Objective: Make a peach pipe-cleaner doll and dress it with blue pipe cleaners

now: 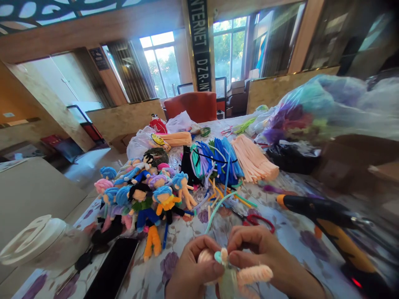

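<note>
Low in the head view, my left hand (195, 265) is closed around an unfinished pipe-cleaner doll (255, 274), its peach head partly hidden by my fingers. The doll has a peach limb sticking out to the right and a pale green body. A mint pipe cleaner loops near its neck. My right hand (264, 253) pinches at that same spot with thumb and forefinger; the exact strand between them is hard to make out. Just beyond my hands, a long mint pipe cleaner (218, 207) slants up the table. Red-handled scissors (258, 220) lie behind my right hand.
Several finished dolls (140, 195) are heaped at left, near a phone (112, 268) and a white lidded container (43, 241). Bundles of blue (222, 158) and peach pipe cleaners (254, 158) lie ahead. A glue gun (321, 207) is at right, below a large plastic bag (318, 104).
</note>
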Action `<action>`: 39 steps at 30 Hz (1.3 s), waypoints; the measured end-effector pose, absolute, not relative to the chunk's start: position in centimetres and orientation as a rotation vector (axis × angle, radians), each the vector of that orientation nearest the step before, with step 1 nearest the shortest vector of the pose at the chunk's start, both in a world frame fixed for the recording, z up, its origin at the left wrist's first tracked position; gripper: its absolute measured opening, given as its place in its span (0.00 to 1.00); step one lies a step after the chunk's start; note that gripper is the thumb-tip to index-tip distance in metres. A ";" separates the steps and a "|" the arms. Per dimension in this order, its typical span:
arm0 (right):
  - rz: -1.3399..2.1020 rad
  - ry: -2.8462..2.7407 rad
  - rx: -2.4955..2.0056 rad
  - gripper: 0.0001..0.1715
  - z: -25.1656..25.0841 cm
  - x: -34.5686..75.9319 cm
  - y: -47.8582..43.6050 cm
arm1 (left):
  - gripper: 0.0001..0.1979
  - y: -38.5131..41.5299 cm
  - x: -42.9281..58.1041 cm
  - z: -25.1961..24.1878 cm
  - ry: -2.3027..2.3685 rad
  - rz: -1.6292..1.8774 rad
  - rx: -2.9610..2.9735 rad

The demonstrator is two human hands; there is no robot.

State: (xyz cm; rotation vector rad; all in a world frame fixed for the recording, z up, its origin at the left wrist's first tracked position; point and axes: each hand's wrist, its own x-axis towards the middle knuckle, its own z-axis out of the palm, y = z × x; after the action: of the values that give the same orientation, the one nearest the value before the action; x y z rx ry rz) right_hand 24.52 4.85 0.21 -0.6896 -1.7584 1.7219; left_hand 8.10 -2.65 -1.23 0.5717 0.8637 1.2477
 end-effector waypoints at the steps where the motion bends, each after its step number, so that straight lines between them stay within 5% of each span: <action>1: 1.713 -1.764 -0.697 0.05 0.2 24.5 4.8 | 0.17 -2.7 8.1 -1.2 0.864 1.246 0.568; 32: 1.705 -1.803 -0.584 0.12 0.3 24.8 4.9 | 0.12 -2.7 8.0 -1.4 0.930 1.377 0.665; 39: 1.943 -1.610 -0.532 0.17 0.0 24.5 5.1 | 0.11 -2.5 8.1 -1.2 0.825 1.418 0.615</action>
State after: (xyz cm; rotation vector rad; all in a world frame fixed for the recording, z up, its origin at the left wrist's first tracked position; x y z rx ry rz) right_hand 24.49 5.13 0.00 -0.5324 -1.6101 1.9430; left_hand 8.06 -2.53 -1.20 0.6146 0.8249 1.4184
